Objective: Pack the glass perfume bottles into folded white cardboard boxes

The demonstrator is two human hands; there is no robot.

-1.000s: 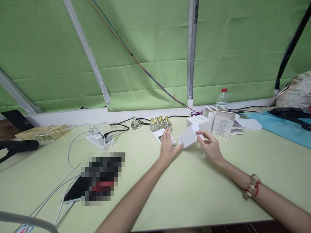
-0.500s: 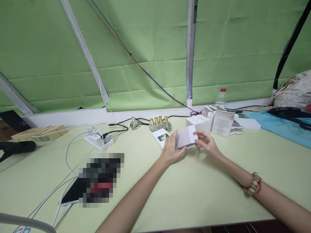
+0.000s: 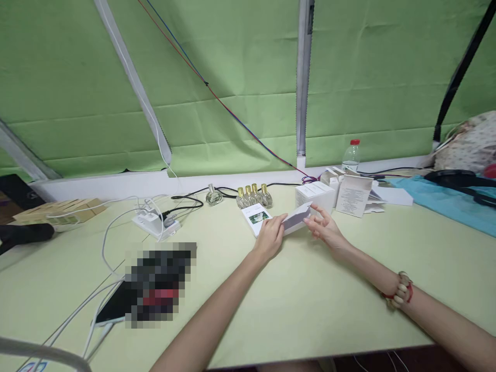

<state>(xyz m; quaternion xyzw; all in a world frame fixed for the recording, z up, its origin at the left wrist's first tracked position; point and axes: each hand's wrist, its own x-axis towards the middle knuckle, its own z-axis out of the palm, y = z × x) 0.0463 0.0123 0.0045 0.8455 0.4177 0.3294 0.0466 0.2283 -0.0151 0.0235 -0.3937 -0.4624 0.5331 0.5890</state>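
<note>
Between my hands is a small white folding carton (image 3: 297, 219), tilted so that its inner side shows at an open flap. My left hand (image 3: 270, 236) wraps round the carton's left end. The fingers of my right hand (image 3: 324, 228) pinch the carton's upper right edge. Just behind my left hand lies a flat white box (image 3: 256, 217) with a green picture on it. Beyond that stand several glass perfume bottles (image 3: 253, 196) with gold necks, and one more glass bottle (image 3: 214, 196) is to their left.
White boxes (image 3: 315, 196) and a printed carton (image 3: 353, 196) stand at the back right, before a plastic bottle (image 3: 351, 156). A power strip (image 3: 157, 225) with cables and a dark tablet (image 3: 118, 305) lie left. Blue cloth (image 3: 434, 199) covers the right back.
The carton has tipped over: its broad face was towards me, and now its inner side and edge show. My left hand has turned over it; my right hand keeps to the right edge.
</note>
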